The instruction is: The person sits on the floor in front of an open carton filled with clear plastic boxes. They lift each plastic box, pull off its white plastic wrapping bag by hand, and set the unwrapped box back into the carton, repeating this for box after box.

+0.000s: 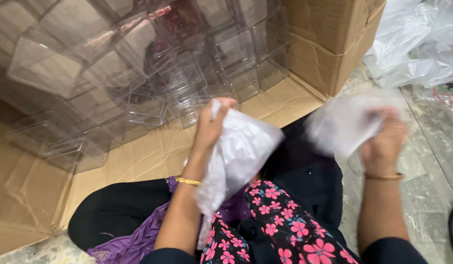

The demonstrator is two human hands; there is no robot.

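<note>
My left hand (210, 126) grips a thin clear plastic bag (238, 151) that hangs down over my lap. My right hand (384, 143) is blurred and holds another clear plastic piece (341, 122), which looks like a small transparent box inside a bag. A gold bangle sits on each wrist. Just beyond my left hand lies a heap of clear plastic boxes (138, 68) spread over flattened cardboard (153, 154).
A brown cardboard carton (329, 44) stands at the upper right. Crumpled clear plastic sheeting (422, 44) lies on the stone floor (427, 166) to the right. My lap, in black, purple and pink-flowered cloth (275, 220), fills the bottom centre.
</note>
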